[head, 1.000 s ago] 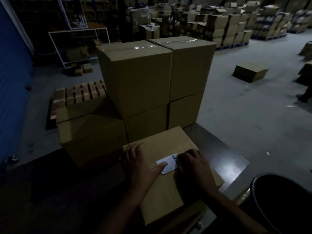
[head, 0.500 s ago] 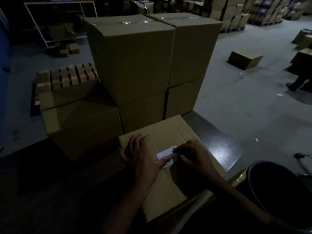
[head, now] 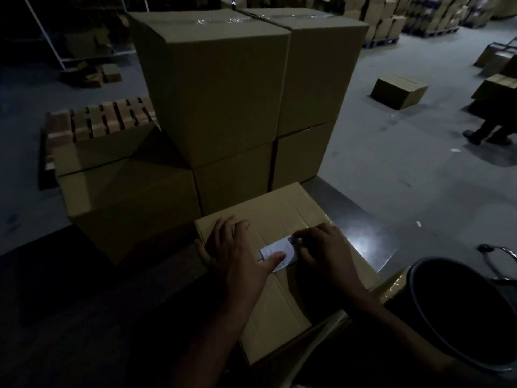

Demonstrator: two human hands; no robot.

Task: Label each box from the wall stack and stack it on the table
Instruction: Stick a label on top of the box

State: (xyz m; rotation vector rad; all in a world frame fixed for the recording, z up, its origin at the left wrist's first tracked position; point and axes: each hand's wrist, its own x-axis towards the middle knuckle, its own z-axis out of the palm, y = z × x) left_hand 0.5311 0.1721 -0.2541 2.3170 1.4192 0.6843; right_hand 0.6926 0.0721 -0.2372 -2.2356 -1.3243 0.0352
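Two hands on cardboard box (head: pixel 282 298): left hand (head: pixel 237 259) flat, fingers spread, thumb pressing white label (head: pixel 279 252); right hand (head: pixel 324 252) fingertips curled, pinching label's far edge.

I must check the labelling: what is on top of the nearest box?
A white label lies on the box, with the left hand and right hand pressing it. Part of the label is covered.

Dim warehouse, seemingly — palletised carton stacks (head: pixel 425 15) across a bare concrete floor (head: pixel 391 169).
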